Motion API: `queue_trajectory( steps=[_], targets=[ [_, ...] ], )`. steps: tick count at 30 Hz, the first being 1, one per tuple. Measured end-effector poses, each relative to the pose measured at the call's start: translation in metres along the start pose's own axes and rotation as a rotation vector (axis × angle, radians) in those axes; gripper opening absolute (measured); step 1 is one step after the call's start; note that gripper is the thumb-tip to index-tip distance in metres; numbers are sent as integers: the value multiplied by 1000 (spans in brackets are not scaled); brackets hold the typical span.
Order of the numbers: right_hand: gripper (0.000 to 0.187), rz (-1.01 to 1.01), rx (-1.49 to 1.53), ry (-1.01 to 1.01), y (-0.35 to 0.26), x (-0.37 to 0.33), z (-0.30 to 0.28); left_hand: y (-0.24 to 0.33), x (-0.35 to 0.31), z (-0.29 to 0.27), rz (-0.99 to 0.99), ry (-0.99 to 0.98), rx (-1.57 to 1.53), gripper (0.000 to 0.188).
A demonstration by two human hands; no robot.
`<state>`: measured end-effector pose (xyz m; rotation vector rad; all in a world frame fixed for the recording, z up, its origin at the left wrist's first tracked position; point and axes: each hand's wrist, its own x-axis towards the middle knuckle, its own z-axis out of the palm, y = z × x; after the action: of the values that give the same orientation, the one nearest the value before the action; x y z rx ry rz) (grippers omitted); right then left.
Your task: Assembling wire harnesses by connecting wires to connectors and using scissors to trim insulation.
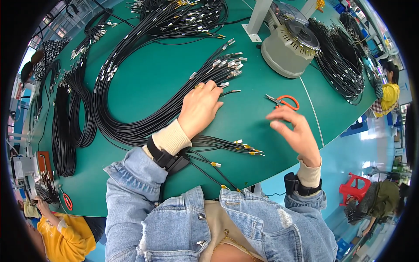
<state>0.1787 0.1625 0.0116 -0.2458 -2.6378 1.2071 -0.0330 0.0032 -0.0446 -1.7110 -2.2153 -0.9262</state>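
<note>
A long curved bundle of black cables (150,126) with silvery, white-tagged ends lies on the green table. My left hand (200,107) is over the bundle near these ends, its fingers bent round some of the cables; the fingertips are partly hidden. One thin cable end (231,92) pokes out beside them. To the right, my right hand (297,133) is raised with thumb and forefinger apart and nothing between them. Just beyond its fingertips lie small cutters (283,102) with orange handles. Loose cable ends with yellow tags (248,148) spread out between my forearms.
A grey round machine (288,50) stands at the far right, beside a white post (258,19). More cable bundles lie at the left (64,131) and far right (342,65). Co-workers sit around. A red stool (354,187) stands on the floor.
</note>
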Motion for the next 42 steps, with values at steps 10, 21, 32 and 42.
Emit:
queue_trajectory(
  steps=[10,21,32,42],
  targets=[
    [16,337,534,53,5,63,26,22,4,-16,-6,12,-70,13],
    [8,-71,355,43,-36,57,10,54,6,-41,-413,-172,-1066,11],
    [23,75,80,530,29,65,-120,54,1,-38,-543,-225,-1138,13],
    [22,589,141,527,92,87,-166,51,0,-34,-541,-203,-1130,12]
  ],
)
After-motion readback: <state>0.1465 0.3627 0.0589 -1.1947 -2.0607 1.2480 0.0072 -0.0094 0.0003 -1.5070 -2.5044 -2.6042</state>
